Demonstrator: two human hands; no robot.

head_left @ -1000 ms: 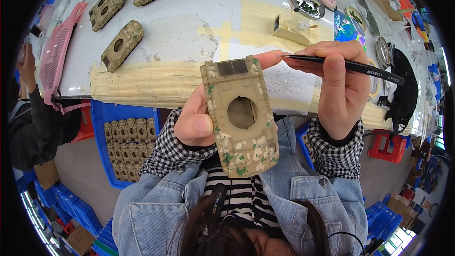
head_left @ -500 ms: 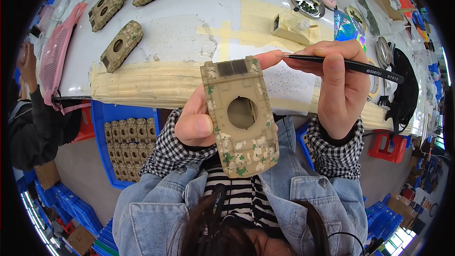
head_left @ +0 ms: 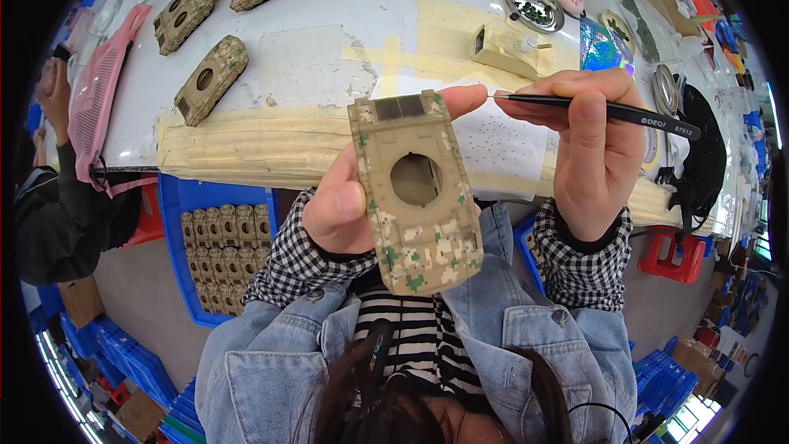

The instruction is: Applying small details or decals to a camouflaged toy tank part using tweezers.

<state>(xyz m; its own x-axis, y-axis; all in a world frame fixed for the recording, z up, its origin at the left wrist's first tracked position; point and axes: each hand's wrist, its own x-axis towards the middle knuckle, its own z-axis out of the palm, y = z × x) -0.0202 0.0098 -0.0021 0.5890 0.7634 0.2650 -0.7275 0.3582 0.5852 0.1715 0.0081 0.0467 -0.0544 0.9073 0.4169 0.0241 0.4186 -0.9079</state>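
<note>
A toy tank hull (head_left: 427, 248) in tan and green camouflage, with a round hole in its top, is gripped by my left hand (head_left: 335, 207). It tilts slightly, and the left index fingertip sticks out past its far right corner. My right hand (head_left: 598, 152) pinches black tweezers (head_left: 625, 113) between thumb and fingers. Their fine tips meet or nearly meet that left fingertip; whether a tiny part sits there is too small to tell. Beneath both hands lies a white sheet (head_left: 514, 160) dotted with small dark specks.
More camouflage hulls (head_left: 211, 80) stand at the far left. A blue bin (head_left: 171, 222) holds rows of hulls below the table edge. At the far right are a beige block (head_left: 503, 51) and a round metal dish (head_left: 511, 2). A pink basket (head_left: 105, 86) stands near another person's hand (head_left: 54, 92).
The hull's near end has swung up and away from my body a little. My right hand and the tweezers have shifted slightly right. Another person's hand at the left has moved.
</note>
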